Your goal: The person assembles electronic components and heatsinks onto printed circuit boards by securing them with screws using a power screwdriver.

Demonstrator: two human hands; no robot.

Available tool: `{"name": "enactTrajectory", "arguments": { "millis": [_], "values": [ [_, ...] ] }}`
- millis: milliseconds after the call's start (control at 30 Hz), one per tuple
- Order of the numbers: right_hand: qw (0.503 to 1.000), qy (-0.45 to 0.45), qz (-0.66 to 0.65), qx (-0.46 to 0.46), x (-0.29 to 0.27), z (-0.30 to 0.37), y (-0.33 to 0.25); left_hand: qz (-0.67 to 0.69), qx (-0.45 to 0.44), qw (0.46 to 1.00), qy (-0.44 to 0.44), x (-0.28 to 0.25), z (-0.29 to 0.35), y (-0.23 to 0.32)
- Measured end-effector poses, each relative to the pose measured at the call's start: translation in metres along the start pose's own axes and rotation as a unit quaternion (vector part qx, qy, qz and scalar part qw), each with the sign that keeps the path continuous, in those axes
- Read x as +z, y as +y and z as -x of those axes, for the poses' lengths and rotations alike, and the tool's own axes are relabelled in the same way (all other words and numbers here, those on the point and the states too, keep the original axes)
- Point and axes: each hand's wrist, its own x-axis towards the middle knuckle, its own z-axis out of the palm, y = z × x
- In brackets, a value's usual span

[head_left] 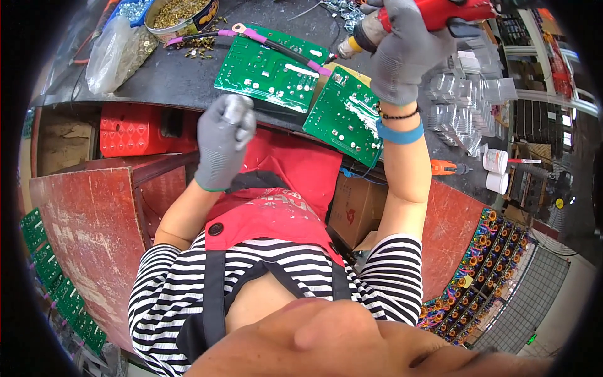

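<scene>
Head view, left hand: the left hand (223, 141) wears a grey glove and hovers just off the near edge of the dark workbench (176, 78); its fingers are curled together around a small shiny metal part (235, 110) held at the fingertips.
Head view, right hand: the right hand (402, 53), also in a grey glove, is clamped around the red handle of a power screwdriver (433, 12) above the far right part of the workbench; a blue wristband and a dark bead bracelet sit on the wrist.
Screwdriver tip: the yellow-collared nose points left and down, toward the gap between the two boards.
Boards: one green circuit board (270, 66) lies flat near the middle of the workbench; a second green circuit board (348, 116) lies tilted just right of it, overhanging the near edge.
Cable: a black cable with pink ends (282, 50) lies across the first board.
Far left corner: a round tin of brass screws (179, 12) and a clear plastic bag (113, 53).
Right edge: stacked clear plastic pieces (465, 103) and two small white jars (496, 169).
</scene>
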Motion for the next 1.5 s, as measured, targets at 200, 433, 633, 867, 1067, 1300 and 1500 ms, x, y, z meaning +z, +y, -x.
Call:
{"name": "enactTrajectory", "arguments": {
  "millis": [200, 433, 633, 867, 1067, 1300, 1500],
  "values": [
    [0.997, 0.011, 0.049, 0.062, 0.016, -0.007, 0.023, 0.019, 0.049, 0.994, 0.097, -0.04, -0.019, 0.021],
    [0.995, 0.027, 0.059, 0.072, 0.021, -0.009, 0.034, -0.008, 0.046, 0.99, 0.134, -0.05, -0.027, 0.021],
    [0.998, 0.016, 0.045, 0.032, 0.016, -0.013, 0.043, -0.021, 0.038, 0.993, 0.114, -0.054, -0.03, 0.019],
    [0.999, -0.003, 0.034, 0.032, 0.017, -0.013, 0.043, -0.02, 0.015, 0.992, 0.121, -0.053, -0.031, 0.015],
    [0.997, -0.019, 0.05, 0.048, 0.015, -0.011, 0.047, -0.05, -0.027, 0.991, 0.124, -0.047, -0.035, 0.019],
    [0.997, -0.024, 0.048, 0.056, 0.006, -0.009, 0.054, -0.058, -0.021, 0.992, 0.108, -0.049, -0.037, 0.02],
    [0.999, 0.017, -0.007, 0.045, -0.004, -0.015, 0.041, -0.002, 0.014, 0.995, 0.1, -0.048, -0.016, 0.01]
  ]
}}
